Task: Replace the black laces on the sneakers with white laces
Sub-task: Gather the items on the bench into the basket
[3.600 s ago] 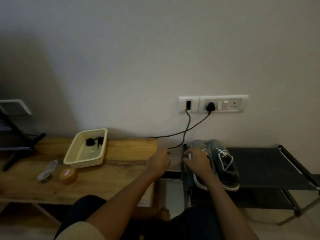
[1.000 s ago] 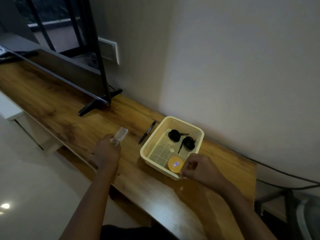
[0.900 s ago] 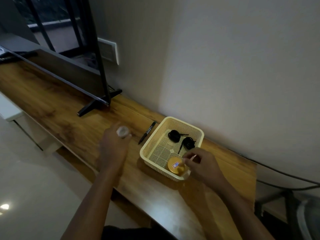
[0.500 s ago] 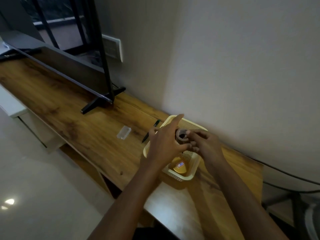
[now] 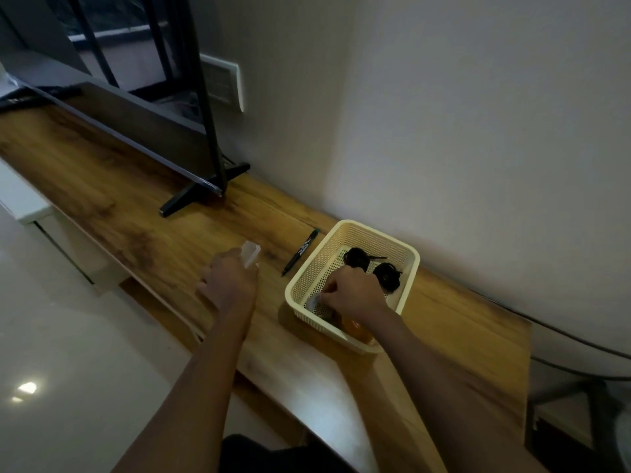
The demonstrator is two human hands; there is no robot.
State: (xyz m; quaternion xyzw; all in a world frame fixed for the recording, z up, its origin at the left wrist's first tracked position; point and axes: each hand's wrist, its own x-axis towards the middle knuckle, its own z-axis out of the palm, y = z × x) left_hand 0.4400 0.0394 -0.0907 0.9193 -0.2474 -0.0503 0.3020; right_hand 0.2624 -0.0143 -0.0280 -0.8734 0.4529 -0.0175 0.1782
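Hands both reached out over the wooden table (image 5: 136, 216). Right hand (image 5: 351, 295) was down inside the cream mesh basket (image 5: 312, 268), fingers curled, fingertips pinching a small pale item (image 5: 314, 299); its identity could not be told. An orange round tin (image 5: 355, 329) lay partly under that wrist. Left hand (image 5: 228, 285) was at a clear plastic piece (image 5: 251, 254) on the table left of the basket. The fingers were hidden behind the knuckles, so an actual grip could not be confirmed. A black marker (image 5: 300, 250) lay between the clear piece and the basket.

Black laces (image 5: 356, 259) sat as two coils at the basket's far end, just beyond the right hand. Sneakers and white laces were not in view.

Judgement: with the black laces coiled away, the step in hand looked like gathering loose bits into the basket. Relacing could not be checked.

Next move calls for the left hand to secure the clear piece and lift it over the marker and rim. The right hand should let go and withdraw without snagging the coils.
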